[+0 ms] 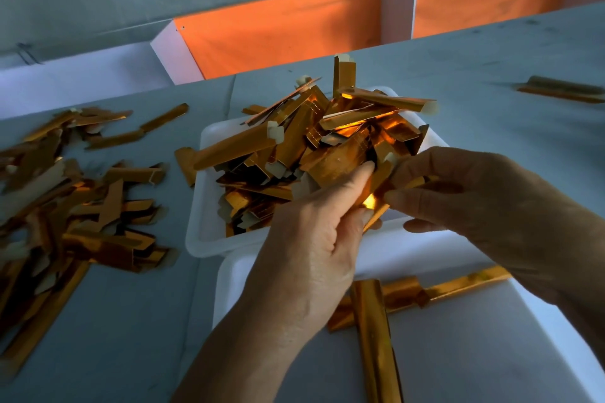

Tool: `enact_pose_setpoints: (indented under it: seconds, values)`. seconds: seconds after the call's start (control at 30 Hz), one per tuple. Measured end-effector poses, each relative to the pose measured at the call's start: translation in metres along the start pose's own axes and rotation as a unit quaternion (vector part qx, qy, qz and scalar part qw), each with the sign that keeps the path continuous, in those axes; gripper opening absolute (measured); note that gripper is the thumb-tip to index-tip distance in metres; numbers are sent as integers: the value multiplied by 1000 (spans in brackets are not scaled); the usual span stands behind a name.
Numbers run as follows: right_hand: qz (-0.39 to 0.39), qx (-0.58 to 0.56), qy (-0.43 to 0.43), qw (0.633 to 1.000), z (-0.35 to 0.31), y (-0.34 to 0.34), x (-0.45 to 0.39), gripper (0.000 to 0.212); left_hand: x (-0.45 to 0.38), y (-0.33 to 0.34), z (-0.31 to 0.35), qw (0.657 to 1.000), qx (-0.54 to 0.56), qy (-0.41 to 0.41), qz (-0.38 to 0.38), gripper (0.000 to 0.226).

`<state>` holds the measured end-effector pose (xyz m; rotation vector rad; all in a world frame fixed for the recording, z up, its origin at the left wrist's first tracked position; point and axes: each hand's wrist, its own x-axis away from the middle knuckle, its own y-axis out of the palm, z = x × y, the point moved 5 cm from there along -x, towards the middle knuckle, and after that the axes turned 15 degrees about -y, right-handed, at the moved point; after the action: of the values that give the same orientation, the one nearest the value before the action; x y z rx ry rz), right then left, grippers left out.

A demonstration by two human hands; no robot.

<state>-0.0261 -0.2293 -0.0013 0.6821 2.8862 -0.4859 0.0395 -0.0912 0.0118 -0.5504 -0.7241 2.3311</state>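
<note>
A white tray [204,206] in the middle of the table is heaped with shiny gold card strips [294,141]. Over its near right corner both hands work one gold strip [376,199]. My left hand [314,239] comes up from below and grips the strip, fingers curled round its left side. My right hand [484,203] comes in from the right and pinches the strip's other end between thumb and fingertips. Parts of the strip are hidden by the fingers.
A second white tray [491,353] in front holds two or three folded gold strips [376,330]. A loose pile of gold strips [75,206] spreads over the grey table at left. More strips [559,88] lie far right. Orange cloth bins [294,29] stand behind the table.
</note>
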Motion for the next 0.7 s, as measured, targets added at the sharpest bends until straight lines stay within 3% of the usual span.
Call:
enact_pose_setpoints:
  seconds: [0.17, 0.3, 0.7]
  values:
    - [-19, -115, 25, 993, -2, 2, 2, 35, 2, 2, 3, 998, -64, 7, 6, 68]
    - [-19, -83, 8, 996, -4, 1, 1, 26, 2, 4, 4, 991, -133, 22, 26, 63]
    - [-77, -72, -35, 994, -4, 8, 1, 29, -3, 9, 5, 989, -145, 38, -11, 76]
